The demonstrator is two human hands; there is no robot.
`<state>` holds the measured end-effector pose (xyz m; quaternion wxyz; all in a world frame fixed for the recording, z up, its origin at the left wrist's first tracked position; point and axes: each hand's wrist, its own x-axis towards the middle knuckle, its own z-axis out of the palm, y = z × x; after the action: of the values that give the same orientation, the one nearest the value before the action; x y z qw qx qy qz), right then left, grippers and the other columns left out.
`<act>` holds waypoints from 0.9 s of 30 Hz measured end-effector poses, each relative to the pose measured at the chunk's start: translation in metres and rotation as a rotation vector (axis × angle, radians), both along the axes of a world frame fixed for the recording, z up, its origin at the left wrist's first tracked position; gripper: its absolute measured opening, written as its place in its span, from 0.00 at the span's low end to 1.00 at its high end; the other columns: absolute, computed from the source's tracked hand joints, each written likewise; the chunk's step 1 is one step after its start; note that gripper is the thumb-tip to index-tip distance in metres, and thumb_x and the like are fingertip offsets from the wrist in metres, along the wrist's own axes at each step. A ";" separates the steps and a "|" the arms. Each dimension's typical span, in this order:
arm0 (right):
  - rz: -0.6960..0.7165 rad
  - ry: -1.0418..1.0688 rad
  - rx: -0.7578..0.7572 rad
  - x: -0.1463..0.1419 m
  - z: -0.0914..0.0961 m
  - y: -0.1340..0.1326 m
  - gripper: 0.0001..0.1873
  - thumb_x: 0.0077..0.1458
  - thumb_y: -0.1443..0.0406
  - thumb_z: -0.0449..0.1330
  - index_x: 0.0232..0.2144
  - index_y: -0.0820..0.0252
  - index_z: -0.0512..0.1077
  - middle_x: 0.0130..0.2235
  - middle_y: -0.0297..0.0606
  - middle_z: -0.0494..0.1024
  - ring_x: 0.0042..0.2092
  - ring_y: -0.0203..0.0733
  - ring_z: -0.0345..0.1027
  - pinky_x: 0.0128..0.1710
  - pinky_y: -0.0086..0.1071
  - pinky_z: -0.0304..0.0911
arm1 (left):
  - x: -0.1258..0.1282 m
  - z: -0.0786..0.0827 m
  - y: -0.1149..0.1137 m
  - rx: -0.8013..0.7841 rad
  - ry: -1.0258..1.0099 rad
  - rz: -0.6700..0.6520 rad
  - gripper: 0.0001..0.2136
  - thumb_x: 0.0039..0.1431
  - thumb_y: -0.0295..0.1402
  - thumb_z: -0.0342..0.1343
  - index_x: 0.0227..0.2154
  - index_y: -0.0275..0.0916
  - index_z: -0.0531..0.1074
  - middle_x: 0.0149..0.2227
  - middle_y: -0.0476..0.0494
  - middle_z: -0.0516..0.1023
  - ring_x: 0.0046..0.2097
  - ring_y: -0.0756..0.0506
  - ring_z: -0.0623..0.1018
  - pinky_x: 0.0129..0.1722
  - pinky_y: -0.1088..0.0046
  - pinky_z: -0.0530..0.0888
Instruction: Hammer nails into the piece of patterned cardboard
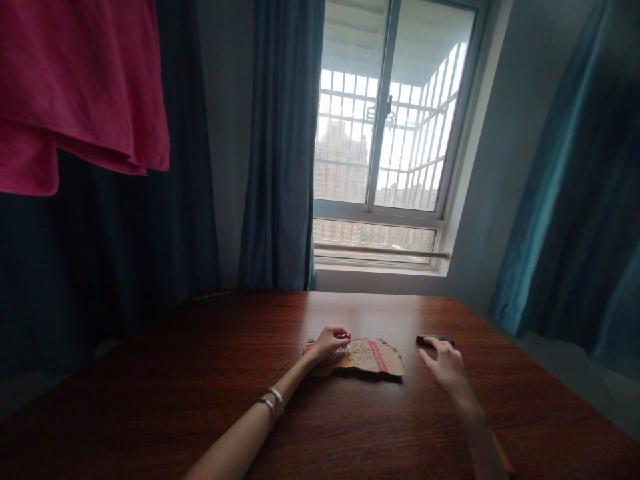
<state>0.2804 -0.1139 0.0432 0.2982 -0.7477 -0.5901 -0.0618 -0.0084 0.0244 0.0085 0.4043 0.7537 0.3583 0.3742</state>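
Observation:
A tan cardboard piece (pixel 367 355) lies on the table, with dark specks or small holes across it, a red band and a ragged edge. My left hand (pixel 330 341) is over its left end, fingers closed in a pinch. Small red and white bits show at the fingertips; what they are is too small to tell. To the right, my right hand (pixel 447 365) reaches to a small dark, flat object (pixel 440 339). Its fingers touch or nearly touch the near edge, with the thumb apart. Two silver bracelets (pixel 271 401) circle my left wrist.
Everything lies on a brown wooden table (pixel 210 393). A thin dark stick-like thing (pixel 280 369) is left of the cardboard. Beyond the table are a barred window (pixel 380 120) and blue curtains (pixel 283 147). A pink cloth (pixel 85 87) hangs at upper left.

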 end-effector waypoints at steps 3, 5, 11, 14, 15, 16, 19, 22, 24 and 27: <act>-0.274 -0.113 -0.147 0.032 -0.026 -0.050 0.28 0.51 0.55 0.48 0.49 0.67 0.65 0.36 0.54 0.74 0.38 0.55 0.69 0.40 0.45 0.60 | 0.000 0.000 0.000 0.008 -0.003 0.004 0.10 0.42 0.35 0.57 0.25 0.33 0.76 0.26 0.44 0.76 0.31 0.47 0.72 0.31 0.75 0.66; -0.382 -0.138 -0.194 0.042 -0.043 -0.078 0.31 0.53 0.53 0.45 0.51 0.72 0.62 0.33 0.56 0.74 0.37 0.57 0.70 0.36 0.46 0.61 | 0.000 0.001 -0.001 0.003 -0.004 0.001 0.10 0.43 0.35 0.57 0.25 0.33 0.76 0.26 0.45 0.76 0.31 0.47 0.72 0.31 0.75 0.66; -0.408 -0.405 -0.196 0.029 -0.069 -0.108 0.28 0.54 0.52 0.45 0.48 0.66 0.65 0.34 0.56 0.73 0.32 0.57 0.71 0.30 0.44 0.62 | 0.000 0.001 -0.001 0.004 -0.004 0.003 0.11 0.42 0.36 0.57 0.26 0.33 0.76 0.26 0.45 0.76 0.31 0.47 0.72 0.32 0.75 0.66; -0.408 -0.458 -0.186 0.025 -0.073 -0.103 0.27 0.55 0.52 0.44 0.44 0.68 0.68 0.32 0.54 0.73 0.30 0.55 0.71 0.29 0.42 0.62 | 0.000 -0.001 0.001 -0.012 0.004 0.010 0.12 0.42 0.37 0.57 0.26 0.33 0.76 0.27 0.45 0.77 0.32 0.46 0.72 0.32 0.75 0.66; -0.361 -0.454 -0.198 0.027 -0.074 -0.102 0.25 0.56 0.54 0.43 0.42 0.66 0.69 0.32 0.53 0.73 0.30 0.54 0.71 0.28 0.40 0.62 | -0.001 -0.002 0.002 -0.018 0.005 0.013 0.12 0.42 0.37 0.57 0.27 0.33 0.76 0.27 0.45 0.77 0.32 0.46 0.73 0.32 0.75 0.66; -0.311 -0.423 -0.219 0.030 -0.074 -0.100 0.22 0.56 0.55 0.43 0.39 0.63 0.70 0.32 0.51 0.74 0.29 0.52 0.72 0.27 0.39 0.62 | -0.001 -0.003 0.003 -0.020 0.006 0.015 0.12 0.42 0.37 0.57 0.27 0.33 0.76 0.27 0.45 0.77 0.32 0.46 0.73 0.32 0.75 0.66; -0.220 -0.154 -0.288 0.045 -0.067 -0.094 0.17 0.56 0.58 0.43 0.33 0.58 0.70 0.28 0.46 0.76 0.29 0.51 0.72 0.25 0.36 0.62 | -0.001 -0.006 0.005 -0.008 0.007 -0.001 0.12 0.42 0.37 0.57 0.27 0.33 0.76 0.27 0.45 0.77 0.32 0.46 0.73 0.31 0.76 0.66; -0.150 0.153 -0.273 0.055 -0.054 -0.089 0.14 0.53 0.58 0.46 0.28 0.53 0.70 0.25 0.42 0.77 0.30 0.50 0.73 0.27 0.34 0.63 | -0.002 -0.008 0.006 0.009 0.016 -0.011 0.12 0.43 0.37 0.56 0.28 0.33 0.76 0.27 0.46 0.77 0.31 0.47 0.72 0.31 0.76 0.66; -0.092 0.302 -0.202 0.053 -0.044 -0.088 0.14 0.50 0.55 0.49 0.26 0.53 0.71 0.24 0.41 0.77 0.31 0.49 0.73 0.27 0.33 0.63 | -0.002 -0.009 0.007 0.013 0.023 0.000 0.12 0.43 0.37 0.56 0.27 0.32 0.76 0.27 0.46 0.76 0.31 0.47 0.72 0.31 0.76 0.65; -0.023 0.460 -0.024 0.034 -0.030 -0.091 0.18 0.46 0.51 0.52 0.26 0.57 0.73 0.22 0.39 0.74 0.25 0.44 0.70 0.21 0.30 0.62 | -0.001 -0.010 0.008 0.023 0.036 0.003 0.12 0.44 0.37 0.55 0.28 0.32 0.76 0.27 0.46 0.76 0.32 0.47 0.73 0.31 0.77 0.65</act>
<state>0.3148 -0.2050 0.0132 0.4152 -0.7524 -0.4985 0.1141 -0.0096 0.0320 -0.0014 0.3883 0.7645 0.3624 0.3654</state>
